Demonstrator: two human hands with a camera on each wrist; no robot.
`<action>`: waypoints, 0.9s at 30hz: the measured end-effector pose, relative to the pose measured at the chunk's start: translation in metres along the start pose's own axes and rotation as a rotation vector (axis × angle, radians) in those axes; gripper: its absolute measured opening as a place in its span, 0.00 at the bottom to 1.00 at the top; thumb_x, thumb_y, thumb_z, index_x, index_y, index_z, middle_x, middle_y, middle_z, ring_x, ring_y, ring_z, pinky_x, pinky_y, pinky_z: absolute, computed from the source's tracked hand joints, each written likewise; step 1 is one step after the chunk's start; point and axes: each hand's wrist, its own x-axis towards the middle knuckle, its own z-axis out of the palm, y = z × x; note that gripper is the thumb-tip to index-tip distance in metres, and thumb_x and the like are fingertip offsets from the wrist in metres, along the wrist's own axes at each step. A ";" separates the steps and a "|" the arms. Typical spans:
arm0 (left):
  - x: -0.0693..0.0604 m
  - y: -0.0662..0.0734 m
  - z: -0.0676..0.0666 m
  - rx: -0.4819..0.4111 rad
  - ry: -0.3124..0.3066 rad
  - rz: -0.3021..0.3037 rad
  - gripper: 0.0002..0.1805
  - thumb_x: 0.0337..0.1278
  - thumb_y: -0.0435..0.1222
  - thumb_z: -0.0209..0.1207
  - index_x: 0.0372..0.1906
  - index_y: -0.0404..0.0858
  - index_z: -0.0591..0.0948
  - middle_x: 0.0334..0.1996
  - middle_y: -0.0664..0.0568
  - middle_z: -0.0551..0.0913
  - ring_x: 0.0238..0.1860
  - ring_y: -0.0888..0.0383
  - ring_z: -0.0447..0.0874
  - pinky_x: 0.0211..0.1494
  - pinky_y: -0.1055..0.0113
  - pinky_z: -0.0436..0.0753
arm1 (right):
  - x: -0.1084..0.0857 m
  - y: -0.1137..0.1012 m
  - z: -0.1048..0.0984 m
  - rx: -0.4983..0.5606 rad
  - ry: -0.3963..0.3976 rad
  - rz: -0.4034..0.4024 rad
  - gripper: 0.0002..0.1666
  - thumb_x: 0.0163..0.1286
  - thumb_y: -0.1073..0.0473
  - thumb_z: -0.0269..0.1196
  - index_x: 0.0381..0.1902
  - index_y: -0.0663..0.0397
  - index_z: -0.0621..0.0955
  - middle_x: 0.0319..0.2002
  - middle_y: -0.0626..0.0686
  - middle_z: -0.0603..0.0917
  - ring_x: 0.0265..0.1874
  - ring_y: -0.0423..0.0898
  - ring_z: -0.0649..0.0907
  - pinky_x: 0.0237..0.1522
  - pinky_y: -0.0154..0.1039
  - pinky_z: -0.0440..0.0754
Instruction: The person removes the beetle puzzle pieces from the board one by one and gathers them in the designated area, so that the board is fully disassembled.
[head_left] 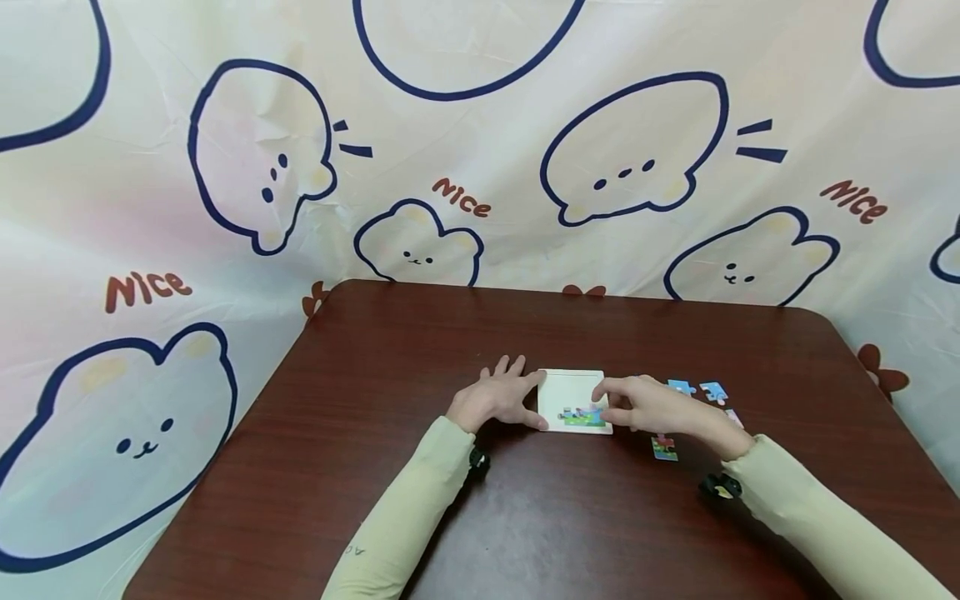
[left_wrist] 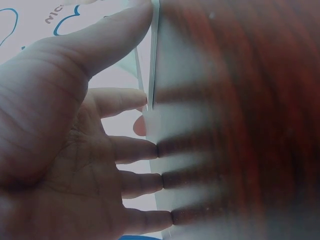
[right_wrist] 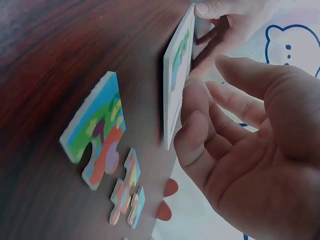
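A white puzzle tray (head_left: 562, 390) lies on the table, with a joined strip of colourful jigsaw puzzle pieces (head_left: 580, 417) along its near edge. At the tray's left side rests my left hand (head_left: 501, 398), thumb and index finger touching the edge, the other fingers spread on the tabletop. My right hand (head_left: 648, 406) is over the tray's right side, its fingertips close to the pieces there. In the right wrist view its fingers (right_wrist: 195, 132) bend loosely and the thumb stands apart; no piece shows between them. Whether a fingertip presses the strip cannot be told.
Right of the tray lie several loose jigsaw pieces: a red-and-green one (head_left: 664, 448) nearest me, blue ones (head_left: 714, 392) farther back, some partly behind the right hand. The brown table (head_left: 360, 400) meets a cartoon-printed curtain (head_left: 517, 167) at its back edge.
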 end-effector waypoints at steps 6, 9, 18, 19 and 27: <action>0.000 0.001 0.000 0.004 -0.006 -0.011 0.49 0.55 0.62 0.62 0.78 0.57 0.53 0.80 0.46 0.41 0.80 0.43 0.34 0.78 0.40 0.46 | 0.006 -0.003 0.003 0.006 -0.032 0.010 0.15 0.71 0.54 0.62 0.53 0.49 0.78 0.27 0.44 0.81 0.17 0.38 0.77 0.24 0.34 0.79; -0.001 0.001 0.000 0.004 -0.003 -0.013 0.50 0.54 0.62 0.62 0.78 0.58 0.53 0.80 0.46 0.42 0.80 0.43 0.34 0.78 0.41 0.46 | 0.009 -0.004 0.005 -0.006 -0.035 0.000 0.15 0.71 0.53 0.62 0.53 0.49 0.78 0.27 0.44 0.80 0.16 0.37 0.76 0.23 0.33 0.78; 0.000 -0.002 0.000 -0.004 0.003 -0.010 0.49 0.54 0.62 0.62 0.78 0.57 0.53 0.80 0.46 0.42 0.80 0.43 0.35 0.78 0.41 0.46 | 0.020 -0.009 0.007 -0.062 -0.022 0.010 0.17 0.69 0.53 0.64 0.53 0.52 0.79 0.23 0.44 0.78 0.17 0.37 0.72 0.23 0.31 0.72; 0.000 -0.002 0.000 -0.002 0.004 -0.010 0.50 0.54 0.62 0.62 0.78 0.57 0.53 0.80 0.46 0.42 0.80 0.43 0.35 0.78 0.41 0.46 | 0.021 -0.010 0.008 -0.074 -0.019 0.012 0.18 0.69 0.53 0.64 0.53 0.52 0.79 0.22 0.43 0.77 0.17 0.36 0.71 0.23 0.31 0.71; 0.001 -0.002 0.000 -0.010 -0.005 -0.007 0.50 0.54 0.62 0.62 0.78 0.58 0.52 0.80 0.46 0.41 0.80 0.43 0.33 0.78 0.41 0.45 | 0.025 -0.012 0.013 -0.089 -0.022 0.018 0.17 0.67 0.54 0.66 0.52 0.52 0.79 0.24 0.43 0.77 0.19 0.37 0.71 0.24 0.31 0.71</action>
